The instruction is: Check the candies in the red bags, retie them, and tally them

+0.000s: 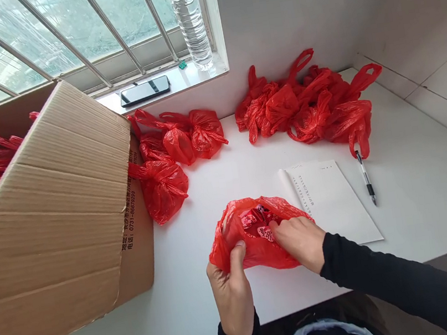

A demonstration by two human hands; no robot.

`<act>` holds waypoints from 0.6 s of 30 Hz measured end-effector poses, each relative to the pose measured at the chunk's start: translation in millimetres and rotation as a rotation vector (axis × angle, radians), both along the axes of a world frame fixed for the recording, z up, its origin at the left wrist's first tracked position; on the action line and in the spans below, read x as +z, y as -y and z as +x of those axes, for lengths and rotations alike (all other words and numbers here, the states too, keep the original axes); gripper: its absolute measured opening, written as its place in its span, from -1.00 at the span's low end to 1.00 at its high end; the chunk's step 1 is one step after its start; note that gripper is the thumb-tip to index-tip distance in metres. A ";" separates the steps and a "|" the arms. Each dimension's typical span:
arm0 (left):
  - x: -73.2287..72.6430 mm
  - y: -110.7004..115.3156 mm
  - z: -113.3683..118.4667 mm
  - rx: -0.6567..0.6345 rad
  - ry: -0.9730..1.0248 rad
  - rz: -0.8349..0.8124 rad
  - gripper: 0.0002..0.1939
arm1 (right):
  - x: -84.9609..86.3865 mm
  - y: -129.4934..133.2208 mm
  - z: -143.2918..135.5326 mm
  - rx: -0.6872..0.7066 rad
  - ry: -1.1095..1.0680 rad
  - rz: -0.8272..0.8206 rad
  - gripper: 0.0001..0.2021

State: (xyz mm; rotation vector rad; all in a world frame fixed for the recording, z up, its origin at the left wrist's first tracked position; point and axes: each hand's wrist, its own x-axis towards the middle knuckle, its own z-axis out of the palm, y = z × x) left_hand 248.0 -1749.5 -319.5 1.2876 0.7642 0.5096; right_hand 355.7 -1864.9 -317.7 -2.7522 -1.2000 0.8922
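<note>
An opened red plastic bag (253, 255) is at the front middle of the white table. My left hand (234, 289) grips its left rim, thumb on the near side and fingers behind the plastic. Inside lie several small red and pink wrapped packets (265, 233) with printed characters; they look like candies. My right hand (299, 240) reaches into the mouth from the right, with its fingertips down among the packets. Those fingertips are hidden, so whether they hold a packet does not show. Beside the bag, partly behind my right hand, lies a notepad (338, 201) with handwriting.
A large cardboard box (58, 214) with red bags inside stands on the left. Tied red bags (166, 190) sit beside it; a heap of red bags (306, 104) lies at the back right. A pen (366, 179) is right of the notepad. A phone (145, 91) and water bottle (192, 26) occupy the windowsill.
</note>
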 end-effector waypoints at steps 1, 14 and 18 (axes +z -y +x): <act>-1.1 0.9 -0.6 -0.006 -0.004 -0.005 -0.85 | -3.0 0.4 0.3 -0.012 0.012 -0.009 -0.79; 15.2 3.9 2.8 -0.130 0.083 -0.014 -0.58 | 5.9 6.3 17.2 -0.026 0.072 -0.057 -0.78; 13.2 3.7 2.8 -0.154 0.083 -0.014 -0.54 | 7.3 7.2 21.3 -0.016 0.085 -0.042 -0.83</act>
